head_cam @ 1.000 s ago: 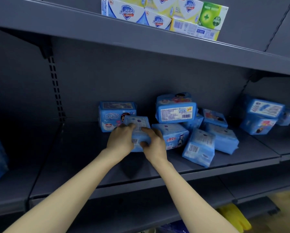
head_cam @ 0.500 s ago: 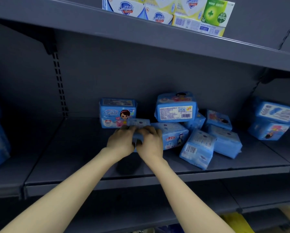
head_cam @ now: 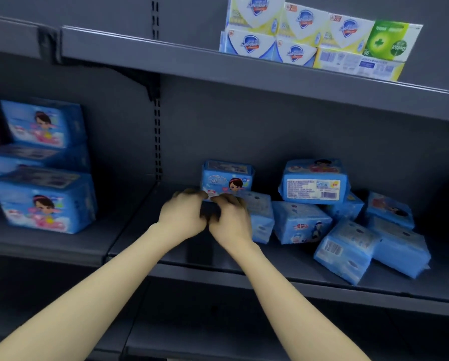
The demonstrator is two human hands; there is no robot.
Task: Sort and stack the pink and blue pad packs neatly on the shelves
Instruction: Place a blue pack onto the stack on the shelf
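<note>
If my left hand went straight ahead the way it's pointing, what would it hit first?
Most likely the upright blue pack with the cartoon girl, standing just beyond the left hand. Its fingertips look to be at the pack's lower edge, though blur hides whether they touch.

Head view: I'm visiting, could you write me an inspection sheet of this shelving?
Surface: grey metal shelf.
Job's things: upright blue pack at the back; neat blue stack in the left bay; no pink packs seen.
Clutter: tumbled blue packs on the right, some leaning or stacked.
Hands: left hand and right hand close together before the upright pack, blurred; grip unclear.
Cables: nothing seen.
Surroundings: soap boxes on the shelf above.
</note>
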